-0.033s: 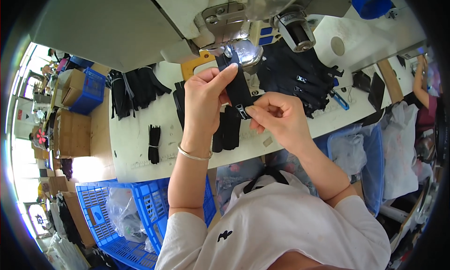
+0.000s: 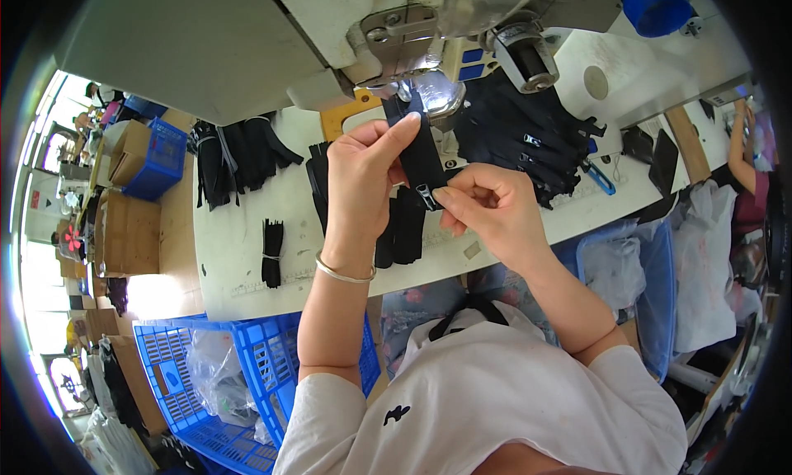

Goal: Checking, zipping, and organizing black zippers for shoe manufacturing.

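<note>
A black zipper [image 2: 426, 157] with a silver slider is stretched between my two hands, its far end under the lit head of the sewing machine [image 2: 399, 42]. My left hand [image 2: 363, 166] pinches its upper part between thumb and fingers. Down at the slider, my right hand [image 2: 493, 204] grips the zipper's near end with thumb and forefinger. Stacks of black zipper strips [image 2: 404, 228] lie on the table just beneath it. To the right spreads a heap of black zippers [image 2: 528, 137] with silver sliders.
Tied black bundles [image 2: 239, 157] and a smaller bundle [image 2: 272, 252] rest on the white table [image 2: 239, 269]. A blue-handled cutter [image 2: 601, 178] lies right of the heap. Below the table stand a blue crate [image 2: 247, 351] and a blue bin [image 2: 656, 285], both holding plastic bags. Another person's arm [image 2: 738, 149] shows far right.
</note>
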{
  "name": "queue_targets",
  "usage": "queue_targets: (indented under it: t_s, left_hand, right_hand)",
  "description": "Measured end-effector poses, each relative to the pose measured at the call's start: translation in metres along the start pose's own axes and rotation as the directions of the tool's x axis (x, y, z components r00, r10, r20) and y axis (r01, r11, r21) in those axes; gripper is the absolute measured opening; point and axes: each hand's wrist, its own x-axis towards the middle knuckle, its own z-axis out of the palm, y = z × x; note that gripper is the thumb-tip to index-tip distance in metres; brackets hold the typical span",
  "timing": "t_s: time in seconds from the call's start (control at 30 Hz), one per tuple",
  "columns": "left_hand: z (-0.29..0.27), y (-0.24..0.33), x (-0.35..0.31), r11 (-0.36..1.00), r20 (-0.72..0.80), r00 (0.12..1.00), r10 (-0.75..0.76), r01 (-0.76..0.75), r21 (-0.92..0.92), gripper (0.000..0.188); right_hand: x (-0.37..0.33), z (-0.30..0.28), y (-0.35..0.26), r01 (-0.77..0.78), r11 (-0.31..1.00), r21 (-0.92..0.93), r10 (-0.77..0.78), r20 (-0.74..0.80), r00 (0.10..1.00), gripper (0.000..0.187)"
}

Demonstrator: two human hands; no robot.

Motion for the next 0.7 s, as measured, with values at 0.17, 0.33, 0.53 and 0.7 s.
queue_targets:
  t_s: [0.17,0.33,0.53,0.7]
  left_hand:
    - [-0.01,-0.015,-0.013,0.991,0.076,0.992,-0.105,0.111,-0.071,0.014]
    - [-0.02,-0.018,-0.025,0.97,0.251,0.958,-0.139,0.182,-0.16,0.007]
    - [-0.011,-0.029,-0.028,0.962,0.113,0.991,-0.077,0.103,-0.254,0.009]
    - [-0.003,-0.019,-0.016,0.982,0.016,1.0,0.009,-0.006,-0.19,0.012]
  right_hand:
    - [0.005,-0.001,0.005,0.055,0.992,-0.117,-0.059,-0.031,0.998,0.014]
    - [0.007,0.0,0.006,0.072,0.991,-0.114,-0.074,-0.011,0.997,0.013]
    - [0.009,-0.002,0.004,0.008,0.992,-0.123,-0.009,-0.006,1.0,0.015]
    - [0.026,0.001,-0.008,0.114,0.981,-0.159,-0.121,-0.031,0.992,0.016]
